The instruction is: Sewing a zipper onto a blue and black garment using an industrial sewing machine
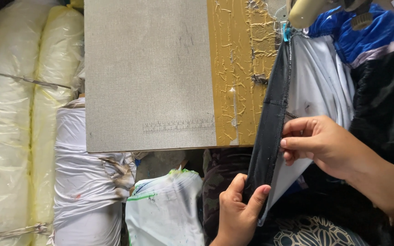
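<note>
Left hand [238,209]: thumb and fingers pinching lower end of black fabric band [270,118]. Right hand [322,143]: fingers curled, pinching band edge and adjoining white cloth [318,82]. Band runs taut from hands up to sewing machine head [308,11], along right edge of grey bench [147,73]. Blue fabric [356,34] bunched by machine. Yellow cracked strip [240,68] on bench. Plastic-wrapped rolls [19,123] at left; white bundle [87,182] beside them.

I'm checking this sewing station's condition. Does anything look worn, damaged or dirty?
Yes. The yellow strip of the table is cracked and peeling beside the dark band that both hands pinch. The white wrapped bundle below the table's edge carries brownish stains, like scorching or dirt.
</note>
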